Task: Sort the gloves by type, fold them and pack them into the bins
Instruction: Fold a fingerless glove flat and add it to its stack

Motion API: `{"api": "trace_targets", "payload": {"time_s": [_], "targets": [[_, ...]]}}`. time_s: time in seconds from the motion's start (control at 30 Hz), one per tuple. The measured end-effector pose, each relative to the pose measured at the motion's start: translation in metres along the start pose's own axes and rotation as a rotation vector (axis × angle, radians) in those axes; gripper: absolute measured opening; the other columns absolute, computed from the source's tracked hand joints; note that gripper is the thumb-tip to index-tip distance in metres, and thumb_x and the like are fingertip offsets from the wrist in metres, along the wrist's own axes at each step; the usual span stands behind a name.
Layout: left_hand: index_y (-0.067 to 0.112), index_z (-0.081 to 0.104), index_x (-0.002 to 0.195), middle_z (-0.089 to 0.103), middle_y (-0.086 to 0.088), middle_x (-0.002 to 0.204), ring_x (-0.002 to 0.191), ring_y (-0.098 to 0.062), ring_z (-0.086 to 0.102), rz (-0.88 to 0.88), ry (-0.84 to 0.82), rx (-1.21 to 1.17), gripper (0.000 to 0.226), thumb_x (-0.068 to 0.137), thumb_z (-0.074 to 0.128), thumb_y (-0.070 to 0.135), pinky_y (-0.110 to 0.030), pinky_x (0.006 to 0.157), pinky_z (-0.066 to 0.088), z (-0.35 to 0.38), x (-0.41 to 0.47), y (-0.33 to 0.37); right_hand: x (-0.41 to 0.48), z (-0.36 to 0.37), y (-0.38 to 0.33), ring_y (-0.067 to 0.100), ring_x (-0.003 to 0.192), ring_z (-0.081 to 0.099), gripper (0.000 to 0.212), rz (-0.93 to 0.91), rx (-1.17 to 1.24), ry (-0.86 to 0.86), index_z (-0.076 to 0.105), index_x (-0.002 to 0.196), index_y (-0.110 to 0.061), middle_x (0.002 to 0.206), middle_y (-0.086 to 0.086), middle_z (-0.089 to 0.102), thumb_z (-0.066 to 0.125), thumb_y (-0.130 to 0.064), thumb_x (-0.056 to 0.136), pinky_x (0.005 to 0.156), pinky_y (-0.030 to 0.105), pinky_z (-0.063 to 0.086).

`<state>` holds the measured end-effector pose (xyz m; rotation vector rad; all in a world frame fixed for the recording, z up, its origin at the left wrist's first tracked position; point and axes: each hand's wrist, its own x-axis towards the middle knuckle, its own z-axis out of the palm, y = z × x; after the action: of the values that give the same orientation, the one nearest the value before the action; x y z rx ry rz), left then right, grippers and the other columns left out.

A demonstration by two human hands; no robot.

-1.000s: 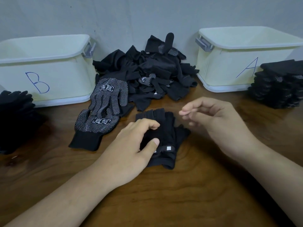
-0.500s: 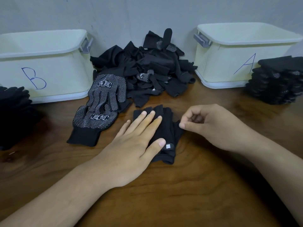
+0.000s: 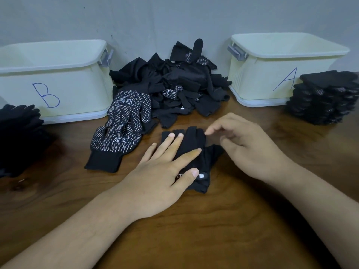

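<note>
Head view: the left hand lies flat, fingers spread, on a plain black glove at mid-worktop, likely pinning it for a fold. The right hand hovers at the glove's right edge, fingers loosely bent and blurred; whether it pinches cloth I cannot tell. A dotted glove lies just left. At the back edge, an unsorted pile sits between bin B and bin A.

Plain black glove lies flat mid-tabletop, dotted pair just left. Pile at back edge between bin B and bin A. Left stack and right stack sit at the side edges.
</note>
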<state>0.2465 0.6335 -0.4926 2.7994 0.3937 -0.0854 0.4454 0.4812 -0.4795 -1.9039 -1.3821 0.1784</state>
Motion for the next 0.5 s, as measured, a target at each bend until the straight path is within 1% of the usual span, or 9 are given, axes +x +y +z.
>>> {"api": "trace_targets", "payload": {"time_s": [0.07, 0.1, 0.17, 0.2, 0.23, 0.27, 0.37, 0.43, 0.5], "targets": [[0.056, 0.013, 0.163, -0.017, 0.023, 0.173, 0.15, 0.01, -0.032, 0.025, 0.042, -0.071, 0.059, 0.106, 0.016, 0.068, -0.035, 0.131, -0.01, 0.001, 0.001, -0.004, -0.001, 0.008, -0.01, 0.01, 0.107, 0.065, 0.021, -0.078, -0.001, -0.007, 0.076, 0.109, -0.03, 0.111, -0.017, 0.065, 0.069, -0.012, 0.1, 0.089, 0.017, 0.048], [0.054, 0.025, 0.161, -0.005, 0.025, 0.174, 0.153, 0.012, -0.022, 0.028, 0.094, -0.169, 0.055, 0.107, 0.022, 0.066, -0.029, 0.131, -0.007, 0.0, 0.002, -0.006, -0.002, 0.012, -0.012, 0.01, 0.106, 0.063, 0.014, -0.116, -0.053, -0.036, 0.077, 0.107, -0.03, 0.108, -0.017, 0.066, 0.073, -0.02, 0.099, 0.087, 0.014, 0.045], [0.048, 0.054, 0.145, 0.032, 0.031, 0.164, 0.152, 0.016, 0.013, -0.024, 0.3, -0.478, 0.04, 0.109, 0.038, 0.056, -0.013, 0.125, 0.01, -0.004, 0.003, -0.012, -0.006, 0.015, -0.012, 0.013, 0.102, 0.059, 0.004, -0.165, -0.14, -0.089, 0.077, 0.101, -0.033, 0.102, -0.018, 0.066, 0.077, -0.031, 0.097, 0.081, 0.016, 0.044], [0.045, 0.064, 0.132, 0.049, 0.031, 0.151, 0.142, 0.017, 0.034, -0.077, 0.407, -0.62, 0.029, 0.109, 0.046, 0.049, -0.008, 0.117, 0.022, -0.007, 0.003, -0.016, -0.007, 0.015, -0.012, 0.014, 0.101, 0.058, 0.002, -0.177, -0.148, -0.095, 0.077, 0.098, -0.033, 0.1, -0.018, 0.066, 0.077, -0.033, 0.096, 0.079, 0.019, 0.046], [0.042, 0.068, 0.122, 0.061, 0.027, 0.135, 0.128, 0.014, 0.051, -0.134, 0.484, -0.7, 0.02, 0.109, 0.052, 0.041, -0.007, 0.107, 0.034, -0.01, 0.003, -0.02, -0.008, 0.014, -0.012, 0.016, 0.101, 0.058, 0.002, -0.186, -0.138, -0.088, 0.077, 0.096, -0.033, 0.1, -0.017, 0.067, 0.077, -0.035, 0.096, 0.079, 0.022, 0.047], [0.039, 0.069, 0.115, 0.068, 0.023, 0.122, 0.115, 0.007, 0.061, -0.173, 0.53, -0.716, 0.015, 0.108, 0.057, 0.034, -0.01, 0.098, 0.041, -0.012, 0.002, -0.024, -0.009, 0.012, -0.014, 0.017, 0.102, 0.059, 0.002, -0.19, -0.119, -0.076, 0.078, 0.095, -0.033, 0.099, -0.016, 0.067, 0.077, -0.035, 0.097, 0.079, 0.024, 0.049], [0.032, 0.072, 0.102, 0.072, 0.018, 0.1, 0.096, -0.002, 0.068, -0.176, 0.566, -0.669, 0.01, 0.104, 0.063, 0.027, -0.018, 0.086, 0.048, -0.015, 0.002, -0.03, -0.011, 0.006, -0.021, 0.018, 0.103, 0.061, 0.003, -0.227, -0.077, -0.059, 0.08, 0.097, -0.031, 0.1, -0.015, 0.068, 0.078, -0.034, 0.096, 0.082, 0.029, 0.051], [0.03, 0.073, 0.094, 0.071, 0.016, 0.09, 0.084, -0.004, 0.066, -0.155, 0.518, -0.617, 0.01, 0.102, 0.067, 0.027, -0.018, 0.077, 0.049, -0.015, 0.001, -0.03, -0.014, 0.003, -0.024, 0.016, 0.103, 0.062, 0.017, -0.269, -0.088, -0.127, 0.08, 0.105, -0.03, 0.104, -0.016, 0.067, 0.081, -0.042, 0.093, 0.084, 0.03, 0.051], [0.032, 0.073, 0.091, 0.07, 0.009, 0.088, 0.076, -0.008, 0.063, -0.131, 0.418, -0.576, 0.009, 0.099, 0.071, 0.028, -0.022, 0.072, 0.051, -0.018, 0.0, -0.031, -0.017, 0.005, -0.026, 0.012, 0.106, 0.06, 0.034, -0.297, -0.175, -0.224, 0.078, 0.116, -0.033, 0.11, -0.021, 0.064, 0.079, -0.056, 0.091, 0.087, 0.028, 0.051]]}}
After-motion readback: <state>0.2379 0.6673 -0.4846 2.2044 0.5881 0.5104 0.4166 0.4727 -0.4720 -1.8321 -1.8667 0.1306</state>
